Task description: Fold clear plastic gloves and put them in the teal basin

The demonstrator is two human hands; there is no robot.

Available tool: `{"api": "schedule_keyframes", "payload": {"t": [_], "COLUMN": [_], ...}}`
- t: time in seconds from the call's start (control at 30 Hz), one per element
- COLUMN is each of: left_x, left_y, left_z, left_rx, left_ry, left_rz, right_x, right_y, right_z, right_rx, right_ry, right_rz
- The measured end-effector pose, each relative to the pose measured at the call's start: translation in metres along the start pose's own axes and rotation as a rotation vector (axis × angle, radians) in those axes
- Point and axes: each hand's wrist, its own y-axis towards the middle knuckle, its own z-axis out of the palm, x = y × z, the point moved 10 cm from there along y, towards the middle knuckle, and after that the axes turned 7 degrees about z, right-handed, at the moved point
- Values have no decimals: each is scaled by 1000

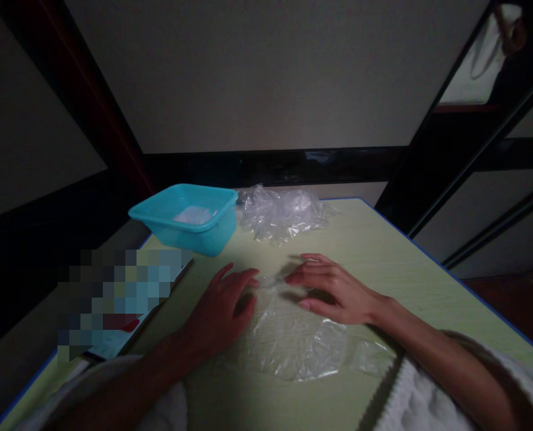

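Note:
A clear plastic bag (pixel 293 341) lies spread flat on the table in front of me. My left hand (pixel 225 302) is over its left upper edge, thumb and fingers apart. On the other side, my right hand (pixel 326 290) hovers at the bag's upper right, fingers stretched out and thumb apart, with a shadow beneath it. Neither hand visibly grips the film; whether the fingertips touch it I cannot tell. Beyond my hands sits a crumpled heap of clear plastic bags (pixel 284 215).
A turquoise plastic basin (pixel 224 233) with something whitish inside stands at the back left. Nearer, a flat, partly pixelated object (pixel 145 299) lies along the left edge. The pale table (pixel 383 257) has a blue rim; a panelled wall (pixel 266 78) rises behind it.

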Motion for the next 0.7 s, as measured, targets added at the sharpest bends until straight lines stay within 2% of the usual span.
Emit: {"api": "schedule_keyframes", "payload": {"t": [0.17, 0.27, 0.5, 0.7], "left_x": [-1, -2, -4, -3], "left_y": [0, 0, -2, -2], "left_z": [-4, -2, 14, 19], "left_rx": [-34, -7, 142, 207], "left_ry": [9, 24, 43, 67], "left_rz": [5, 5, 8, -10], "right_x": [-2, -2, -3, -10], "right_y": [-3, -1, -7, -13], "right_z": [0, 2, 46, 55], "right_rx": [-11, 15, 370, 469], "right_ry": [-50, -121, -199, -177], "right_rz": [10, 35, 150, 229]}}
